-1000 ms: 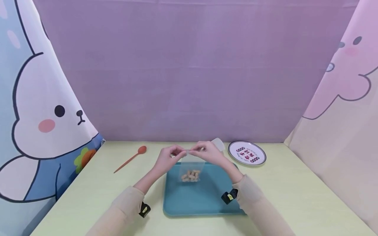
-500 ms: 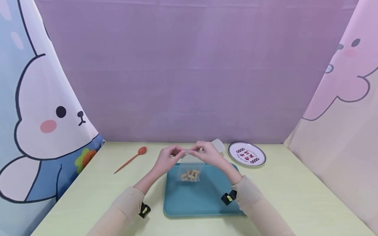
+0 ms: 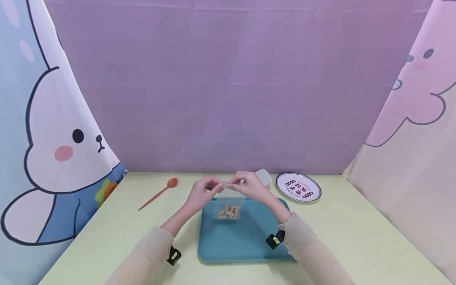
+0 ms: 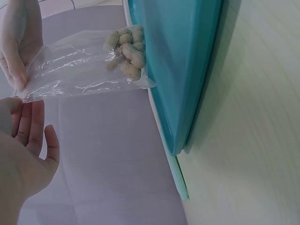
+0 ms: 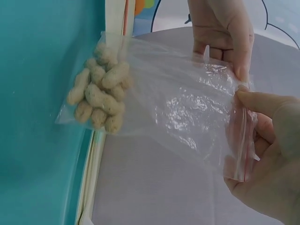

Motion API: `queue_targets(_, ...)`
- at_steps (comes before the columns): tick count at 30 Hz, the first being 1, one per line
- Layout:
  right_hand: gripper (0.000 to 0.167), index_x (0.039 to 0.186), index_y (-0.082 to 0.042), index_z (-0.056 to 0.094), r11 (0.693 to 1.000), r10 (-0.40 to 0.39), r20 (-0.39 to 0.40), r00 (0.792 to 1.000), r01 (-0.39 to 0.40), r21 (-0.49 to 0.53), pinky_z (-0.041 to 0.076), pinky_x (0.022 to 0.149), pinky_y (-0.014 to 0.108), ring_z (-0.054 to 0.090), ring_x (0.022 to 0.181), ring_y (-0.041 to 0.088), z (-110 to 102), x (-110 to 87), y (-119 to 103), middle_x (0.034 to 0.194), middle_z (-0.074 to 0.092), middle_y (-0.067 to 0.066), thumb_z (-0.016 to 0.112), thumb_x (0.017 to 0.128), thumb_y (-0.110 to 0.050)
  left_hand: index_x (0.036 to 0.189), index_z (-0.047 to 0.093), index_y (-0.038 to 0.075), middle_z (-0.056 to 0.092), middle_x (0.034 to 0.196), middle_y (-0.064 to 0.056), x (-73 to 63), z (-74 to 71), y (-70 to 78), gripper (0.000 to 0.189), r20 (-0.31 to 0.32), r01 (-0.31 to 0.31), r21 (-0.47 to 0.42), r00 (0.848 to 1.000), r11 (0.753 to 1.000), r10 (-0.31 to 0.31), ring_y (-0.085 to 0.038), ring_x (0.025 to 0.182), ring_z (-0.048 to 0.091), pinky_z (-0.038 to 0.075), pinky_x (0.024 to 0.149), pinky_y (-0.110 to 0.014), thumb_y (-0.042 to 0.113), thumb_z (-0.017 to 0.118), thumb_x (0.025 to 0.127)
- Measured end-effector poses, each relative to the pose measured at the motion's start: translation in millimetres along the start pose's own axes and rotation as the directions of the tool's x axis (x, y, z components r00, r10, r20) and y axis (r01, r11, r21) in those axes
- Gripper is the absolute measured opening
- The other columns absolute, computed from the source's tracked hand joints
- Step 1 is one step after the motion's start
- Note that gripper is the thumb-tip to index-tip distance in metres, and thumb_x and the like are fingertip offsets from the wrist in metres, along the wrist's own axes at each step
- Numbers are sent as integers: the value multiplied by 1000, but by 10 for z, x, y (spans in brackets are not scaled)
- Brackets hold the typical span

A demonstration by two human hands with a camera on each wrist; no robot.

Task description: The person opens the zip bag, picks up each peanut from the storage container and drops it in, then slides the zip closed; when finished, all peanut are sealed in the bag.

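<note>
A clear zip bag (image 3: 231, 196) hangs upright over the blue-green tray (image 3: 246, 242), with several unshelled peanuts (image 5: 101, 93) gathered at its bottom. My left hand (image 3: 201, 194) pinches the bag's top edge between thumb and fingers. Close beside it, my right hand (image 3: 252, 185) pinches the same edge farther right. In the right wrist view a red line runs along the zip strip (image 5: 244, 150), and the two hands' fingertips nearly meet there. Whether the zip is fully pressed together, I cannot tell.
An orange-red spoon (image 3: 158, 193) lies at the left of the pale yellow-green table (image 3: 356, 237). Behind my right hand is a white, partly hidden thing (image 3: 264, 177). A white plate (image 3: 298, 187) with red characters and a dark rim lies at the back right.
My fingertips have shifted only slightly along the bag's top edge. The bag of peanuts hangs in nearly the same place; the head view has tilted a little.
</note>
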State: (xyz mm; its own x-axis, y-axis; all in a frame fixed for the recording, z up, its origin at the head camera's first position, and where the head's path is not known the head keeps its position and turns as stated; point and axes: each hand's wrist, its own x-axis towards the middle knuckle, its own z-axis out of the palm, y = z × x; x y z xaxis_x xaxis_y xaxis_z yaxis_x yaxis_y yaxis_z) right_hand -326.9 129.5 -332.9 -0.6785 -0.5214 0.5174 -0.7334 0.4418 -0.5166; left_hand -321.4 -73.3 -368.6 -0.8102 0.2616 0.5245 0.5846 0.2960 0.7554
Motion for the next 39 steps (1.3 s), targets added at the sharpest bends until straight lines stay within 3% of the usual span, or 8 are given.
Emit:
queue_targets(4, 9, 86, -13, 73, 1000, 11, 1, 1000, -11, 5, 49, 61, 29, 54, 70, 8, -3, 3, -11, 80, 65, -2, 66, 88, -19, 93, 68, 10, 70, 82, -3, 6, 6, -10, 14, -14, -12, 28, 1000, 1000, 13, -26, 73, 63, 51, 59, -23, 23, 64, 89)
queue_targets(11, 11, 87, -15, 73, 999, 48, -7, 999, -48, 1, 45, 59, 22, 54, 70, 8, -27, -6, -10, 79, 64, -4, 66, 88, -23, 90, 68, 11, 69, 83, -1, 17, 6, -26, 10, -76, -117, 97, 989, 988, 125, -15, 75, 62, 53, 75, -30, 20, 66, 88)
queue_targets(14, 11, 86, -15, 74, 999, 40, -8, 999, -39, 12, 45, 59, 22, 53, 70, 8, -40, -10, -2, 78, 63, -4, 67, 87, -23, 89, 68, 10, 69, 82, -1, 9, 2, -31, 10, -91, -134, 91, 986, 987, 142, -14, 74, 63, 53, 73, -28, 20, 66, 88)
queue_targets(24, 11, 82, -14, 73, 998, 39, -43, 998, -37, 47, 42, 54, 22, 50, 64, 15, -126, -84, 52, 76, 61, -2, 68, 86, -23, 89, 70, 11, 70, 81, -1, 3, -53, -31, 13, -104, -94, 60, 990, 994, 100, -8, 73, 64, 53, 71, -25, 23, 67, 88)
queue_targets(31, 8, 78, -15, 73, 998, -39, -98, 994, 33, -56, 43, 57, 24, 51, 62, 8, -222, -133, 125, 71, 62, -5, 70, 85, -19, 92, 70, 10, 71, 85, -4, 11, -121, -65, 17, -106, -55, 19, 993, 998, 57, -17, 82, 67, 54, 80, -33, 26, 66, 87)
queue_targets(36, 8, 79, -18, 73, 999, 4, -85, 996, -9, -53, 43, 60, 28, 48, 66, 10, -277, -203, 174, 72, 62, -6, 69, 85, -22, 94, 69, 4, 70, 88, -12, 3, -120, -52, 15, -98, -24, 0, 995, 1000, 24, -26, 85, 67, 53, 83, -41, 17, 66, 88)
queue_targets(39, 9, 80, -18, 73, 999, 35, -83, 996, -37, -29, 43, 59, 28, 48, 67, 12, -292, -234, 197, 73, 64, -2, 68, 85, -23, 95, 68, 0, 70, 89, -15, -21, -125, 61, 14, -89, -16, 15, 996, 1000, 17, -29, 85, 66, 53, 83, -42, 11, 64, 88)
